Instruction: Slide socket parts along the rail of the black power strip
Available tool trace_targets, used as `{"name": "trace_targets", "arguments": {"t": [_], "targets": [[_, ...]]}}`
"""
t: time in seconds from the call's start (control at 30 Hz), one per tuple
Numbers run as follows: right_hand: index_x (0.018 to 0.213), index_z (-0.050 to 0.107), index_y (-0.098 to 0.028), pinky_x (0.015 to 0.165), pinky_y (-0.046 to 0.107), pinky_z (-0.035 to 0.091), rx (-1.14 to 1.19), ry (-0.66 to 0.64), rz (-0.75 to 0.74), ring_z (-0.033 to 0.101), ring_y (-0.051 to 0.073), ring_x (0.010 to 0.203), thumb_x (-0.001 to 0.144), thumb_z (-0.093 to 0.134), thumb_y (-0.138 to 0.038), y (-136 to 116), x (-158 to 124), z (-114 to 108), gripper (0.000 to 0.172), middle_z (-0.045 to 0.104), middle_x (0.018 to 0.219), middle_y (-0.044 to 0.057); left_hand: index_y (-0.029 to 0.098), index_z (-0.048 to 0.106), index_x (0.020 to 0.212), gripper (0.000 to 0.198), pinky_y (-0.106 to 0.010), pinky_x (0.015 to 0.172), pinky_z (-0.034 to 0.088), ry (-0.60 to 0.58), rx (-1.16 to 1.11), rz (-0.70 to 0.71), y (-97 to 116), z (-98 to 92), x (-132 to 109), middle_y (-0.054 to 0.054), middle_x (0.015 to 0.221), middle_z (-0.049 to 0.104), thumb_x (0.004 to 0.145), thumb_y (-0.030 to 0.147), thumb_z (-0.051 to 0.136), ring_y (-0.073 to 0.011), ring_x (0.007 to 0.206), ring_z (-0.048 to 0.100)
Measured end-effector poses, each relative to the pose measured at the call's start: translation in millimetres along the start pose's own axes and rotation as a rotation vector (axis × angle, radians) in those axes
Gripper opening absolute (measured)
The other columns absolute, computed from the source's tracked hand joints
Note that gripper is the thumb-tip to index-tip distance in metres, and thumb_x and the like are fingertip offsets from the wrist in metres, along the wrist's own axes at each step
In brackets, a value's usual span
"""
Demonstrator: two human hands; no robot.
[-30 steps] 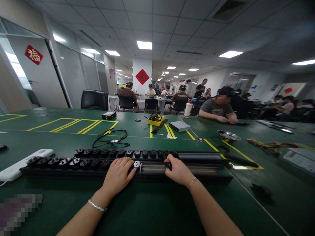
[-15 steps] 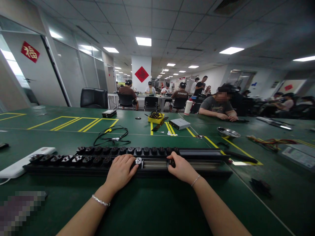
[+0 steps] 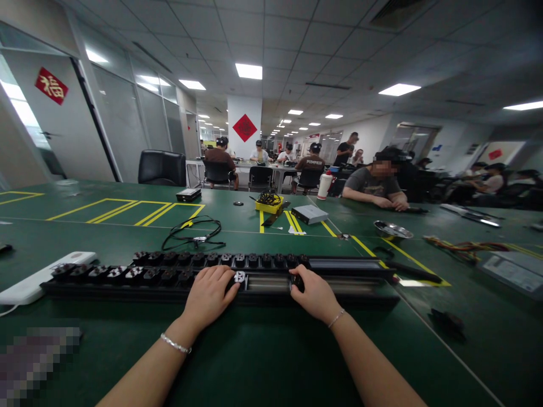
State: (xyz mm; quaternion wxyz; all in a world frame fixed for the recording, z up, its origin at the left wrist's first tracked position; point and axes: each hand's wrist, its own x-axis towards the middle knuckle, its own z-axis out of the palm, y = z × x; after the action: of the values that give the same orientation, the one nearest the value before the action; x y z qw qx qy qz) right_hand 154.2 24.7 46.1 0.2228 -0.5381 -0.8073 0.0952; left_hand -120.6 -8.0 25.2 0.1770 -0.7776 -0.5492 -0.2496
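On the green table lie two long black power tracks, a nearer track (image 3: 139,294) and a farther track (image 3: 352,263), each carrying a row of small socket modules. My left hand (image 3: 208,291) curls over the middle of the nearer row, its thumb and fingers against a white-faced socket module (image 3: 240,277). Farther right on the same track, my right hand (image 3: 314,294) pinches a black socket module (image 3: 297,281) between thumb and fingers. A bare metallic stretch of the track shows between my hands. My left fingers cover part of the modules beneath them.
A white power strip (image 3: 51,277) lies left of the tracks. Behind them are a coiled black cable (image 3: 193,233), a yellow tray (image 3: 268,204), a grey box (image 3: 309,213) and a metal bowl (image 3: 392,229). A person (image 3: 375,181) sits across the table at right.
Both hands keep nearly the same grip and place on the nearer track. The whole view shifts only very slightly.
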Motion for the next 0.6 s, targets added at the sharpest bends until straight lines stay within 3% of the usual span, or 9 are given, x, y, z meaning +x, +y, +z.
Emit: {"name": "trace_targets", "arguments": {"t": [0.6], "targets": [[0.098,0.05,-0.02,0.075,0.025,0.037,0.032,-0.005,0.033,0.055,0.016,0.087,0.073,0.047,-0.021,0.4,0.9,-1.2,0.025,0.06,0.097,0.005,0.021,0.056,0.098,0.027,-0.038,0.084,0.038,-0.001,-0.002,0.002,0.0,-0.5,-0.4,-0.006,0.102,0.061,0.087,0.039,0.041,-0.0215,0.096,0.054]]}}
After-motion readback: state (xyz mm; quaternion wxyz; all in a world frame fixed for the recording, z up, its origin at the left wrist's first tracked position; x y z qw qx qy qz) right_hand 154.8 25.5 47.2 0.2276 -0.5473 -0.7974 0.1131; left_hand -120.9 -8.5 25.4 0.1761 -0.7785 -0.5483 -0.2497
